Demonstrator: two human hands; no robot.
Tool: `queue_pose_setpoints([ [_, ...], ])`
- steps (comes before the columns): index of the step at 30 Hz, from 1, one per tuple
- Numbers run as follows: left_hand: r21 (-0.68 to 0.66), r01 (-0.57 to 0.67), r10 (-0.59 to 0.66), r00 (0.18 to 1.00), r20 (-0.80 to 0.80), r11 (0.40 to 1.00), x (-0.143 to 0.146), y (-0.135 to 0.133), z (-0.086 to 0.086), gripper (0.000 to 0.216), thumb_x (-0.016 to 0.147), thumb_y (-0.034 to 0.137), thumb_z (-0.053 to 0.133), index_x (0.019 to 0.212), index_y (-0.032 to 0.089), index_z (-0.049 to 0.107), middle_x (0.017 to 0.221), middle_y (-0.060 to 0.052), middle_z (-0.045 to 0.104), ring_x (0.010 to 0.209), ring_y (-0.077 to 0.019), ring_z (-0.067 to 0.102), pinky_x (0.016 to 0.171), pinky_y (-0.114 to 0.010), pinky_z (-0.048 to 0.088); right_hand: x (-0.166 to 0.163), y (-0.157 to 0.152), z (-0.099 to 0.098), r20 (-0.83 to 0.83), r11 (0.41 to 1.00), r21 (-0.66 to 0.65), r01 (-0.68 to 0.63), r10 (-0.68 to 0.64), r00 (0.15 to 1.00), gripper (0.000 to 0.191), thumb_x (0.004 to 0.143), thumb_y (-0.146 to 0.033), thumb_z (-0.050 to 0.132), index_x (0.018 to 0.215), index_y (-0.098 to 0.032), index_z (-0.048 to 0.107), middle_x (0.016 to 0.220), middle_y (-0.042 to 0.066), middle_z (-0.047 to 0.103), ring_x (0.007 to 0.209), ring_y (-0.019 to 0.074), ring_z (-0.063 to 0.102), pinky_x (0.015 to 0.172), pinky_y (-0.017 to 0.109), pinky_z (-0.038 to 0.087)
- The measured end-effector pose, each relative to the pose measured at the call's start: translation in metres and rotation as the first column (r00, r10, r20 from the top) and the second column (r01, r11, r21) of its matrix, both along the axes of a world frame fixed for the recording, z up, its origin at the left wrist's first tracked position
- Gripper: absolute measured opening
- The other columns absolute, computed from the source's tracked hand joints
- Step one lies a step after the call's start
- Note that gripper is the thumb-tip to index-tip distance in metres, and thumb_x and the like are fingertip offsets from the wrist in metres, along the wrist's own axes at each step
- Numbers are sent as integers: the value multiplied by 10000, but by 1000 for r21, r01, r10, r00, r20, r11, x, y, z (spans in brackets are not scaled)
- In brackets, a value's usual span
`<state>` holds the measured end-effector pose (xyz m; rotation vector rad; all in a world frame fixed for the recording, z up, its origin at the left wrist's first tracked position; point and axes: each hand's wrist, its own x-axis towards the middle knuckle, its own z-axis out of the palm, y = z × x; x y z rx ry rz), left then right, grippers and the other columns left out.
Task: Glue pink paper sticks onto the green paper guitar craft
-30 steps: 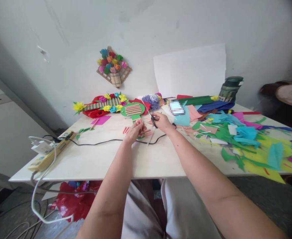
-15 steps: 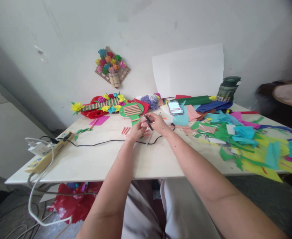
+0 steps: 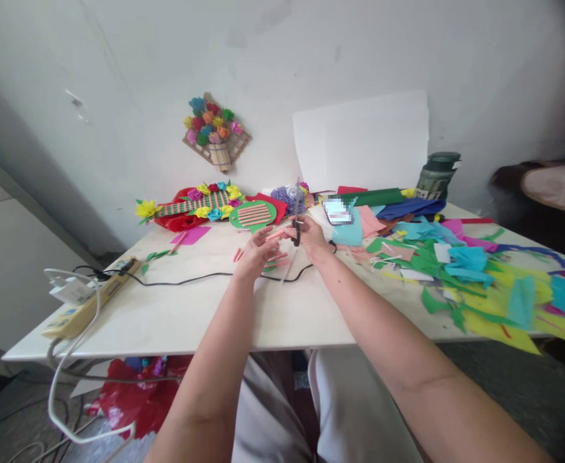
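My left hand (image 3: 254,252) is raised a little above the white table (image 3: 176,315) and pinches a thin pink paper strip (image 3: 275,235). My right hand (image 3: 311,236) grips black-handled scissors (image 3: 296,222), blades pointing up, right beside the strip's end. More pink strips (image 3: 275,258) lie on the table under my hands. A green round paper piece with pink stripes (image 3: 253,214) lies just beyond them.
Cut coloured paper scraps (image 3: 460,267) cover the table's right side. A black cable (image 3: 186,278) runs to a power strip (image 3: 84,302) at the left edge. Paper flower crafts (image 3: 195,204), a phone (image 3: 339,211), a dark green bottle (image 3: 435,175) and a white sheet (image 3: 364,138) stand at the back.
Both hands have lifted off the table. The scissors have swung from slanting left to upright, and the left hand now holds a pink strip up to them.
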<state>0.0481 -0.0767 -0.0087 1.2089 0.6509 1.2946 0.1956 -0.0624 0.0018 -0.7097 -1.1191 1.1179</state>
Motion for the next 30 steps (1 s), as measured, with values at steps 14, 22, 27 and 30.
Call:
queue_pose_setpoints([
  [14,-176,-107,151,955,255,979,7,9,-5,176,669,218,709,727,109,583,595,20,574,477,-25,501,445,-121,432,-9,-3,-4,-45,999,-26,-44,42,998,477,501,-356,738,873,-194,487,631,-49,601,575,130,613,611,270,466],
  [22,-123,-236,251,960,123,964,-2,11,-4,249,570,261,754,673,90,605,498,22,553,437,-52,509,440,-160,409,-3,-3,-1,1,993,-113,-15,15,1000,477,482,-359,761,842,-176,507,571,-57,574,488,122,593,503,234,438],
  [27,-135,-232,238,971,26,963,-9,9,-3,227,541,236,744,617,92,585,489,9,566,410,-61,502,423,-177,390,3,-4,0,124,987,-132,-87,103,987,460,494,-333,778,835,-172,515,573,-44,583,480,125,598,486,229,436],
  [30,-137,-216,208,976,-70,967,-11,9,-4,219,543,237,736,597,95,578,462,0,565,392,-64,490,400,-172,356,3,-6,0,216,984,-136,-114,142,966,452,481,-298,786,831,-163,533,544,-46,575,467,121,582,466,224,427],
])
